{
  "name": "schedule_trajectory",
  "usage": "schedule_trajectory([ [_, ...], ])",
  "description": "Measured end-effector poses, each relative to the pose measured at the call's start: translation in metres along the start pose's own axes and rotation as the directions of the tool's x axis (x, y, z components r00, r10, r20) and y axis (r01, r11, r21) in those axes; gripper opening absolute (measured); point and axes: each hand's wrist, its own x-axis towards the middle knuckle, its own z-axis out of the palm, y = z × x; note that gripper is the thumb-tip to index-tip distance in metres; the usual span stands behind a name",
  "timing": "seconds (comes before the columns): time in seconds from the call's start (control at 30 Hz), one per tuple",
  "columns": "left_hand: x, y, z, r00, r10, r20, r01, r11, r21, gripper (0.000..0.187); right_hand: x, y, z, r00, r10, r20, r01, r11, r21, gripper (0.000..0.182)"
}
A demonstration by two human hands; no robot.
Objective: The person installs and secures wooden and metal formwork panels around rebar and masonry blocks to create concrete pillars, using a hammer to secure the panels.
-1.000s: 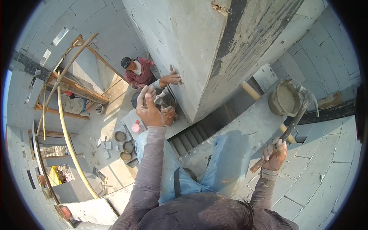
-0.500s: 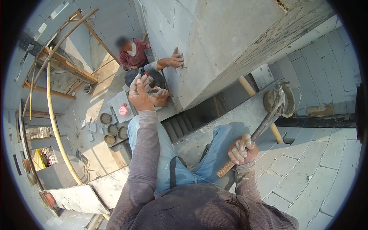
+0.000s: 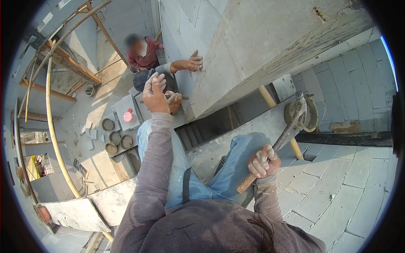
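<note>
Right hand (image 3: 263, 162) fingers wrapped tight around hammer (image 3: 276, 143) handle, left hand (image 3: 154, 96) fingers spread, empty

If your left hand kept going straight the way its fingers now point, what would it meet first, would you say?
Most likely the co-worker's hand just beyond the left hand, which reaches up and away with fingers spread. The grey block wall lies further along. Depth is hard to judge from above, so the hand may pass over it.

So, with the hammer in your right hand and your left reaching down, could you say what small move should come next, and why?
Probably lower the open left hand further toward the co-worker's raised hand, which seems to hold something small. The right hand is occupied, its grip shut on the hammer.
</note>
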Motion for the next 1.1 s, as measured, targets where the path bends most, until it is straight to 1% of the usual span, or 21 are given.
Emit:
schedule_trajectory([
  [0.03, 0.0, 0.001, 0.0, 1.0, 0.0, -0.001, 0.0, 1.0, -0.002, 0.036, 0.0, 0.0, 0.0, 1.0, -0.001, 0.009, 0.001, 1.0, 0.006, 0.031],
  [0.1, -0.001, 0.001, 0.0, 0.999, -0.039, 0.009, 0.039, 0.997, -0.063, 0.034, 0.0, 0.0, -0.002, 1.0, 0.001, 0.016, -0.001, 1.0, 0.007, 0.03],
  [0.17, 0.001, 0.0, -0.002, 0.999, -0.037, 0.014, 0.038, 0.998, -0.058, 0.034, -0.001, 0.001, -0.006, 0.999, -0.017, 0.044, 0.015, 0.999, 0.035, 0.035],
  [0.3, 0.001, 0.001, -0.004, 0.999, -0.031, 0.022, 0.033, 0.998, -0.055, 0.035, 0.0, 0.0, -0.004, 0.998, 0.001, 0.057, -0.002, 1.0, 0.02, 0.035],
  [0.37, 0.002, 0.002, -0.003, 0.999, -0.04, 0.024, 0.041, 0.997, -0.06, 0.035, -0.001, 0.001, 0.001, 1.0, 0.002, -0.006, -0.002, 1.0, 0.018, 0.031],
  [0.5, -0.002, 0.004, -0.002, 0.997, -0.064, 0.033, 0.066, 0.997, -0.051, 0.035, -0.001, 0.002, 0.002, 1.0, -0.001, -0.01, 0.001, 1.0, 0.01, 0.031],
  [0.73, -0.001, 0.001, -0.002, 0.999, -0.01, 0.046, 0.012, 0.999, -0.034, 0.035, -0.004, 0.003, 0.004, 1.0, 0.004, 0.009, -0.004, 1.0, 0.003, 0.03],
  [0.93, -0.003, -0.002, 0.0, 0.997, -0.031, 0.07, 0.035, 0.998, -0.056, 0.035, -0.006, 0.003, 0.004, 1.0, 0.005, 0.024, -0.005, 1.0, 0.004, 0.03],
  [1.0, -0.003, -0.004, 0.001, 0.997, -0.033, 0.066, 0.034, 0.999, -0.012, 0.035, -0.007, 0.003, 0.004, 1.0, 0.0, 0.02, 0.0, 1.0, 0.0, 0.03],
  [1.1, -0.004, -0.004, 0.002, 0.997, -0.021, 0.077, 0.023, 1.0, -0.019, 0.035, -0.006, 0.003, 0.003, 1.0, 0.001, 0.013, -0.001, 1.0, 0.008, 0.03],
])
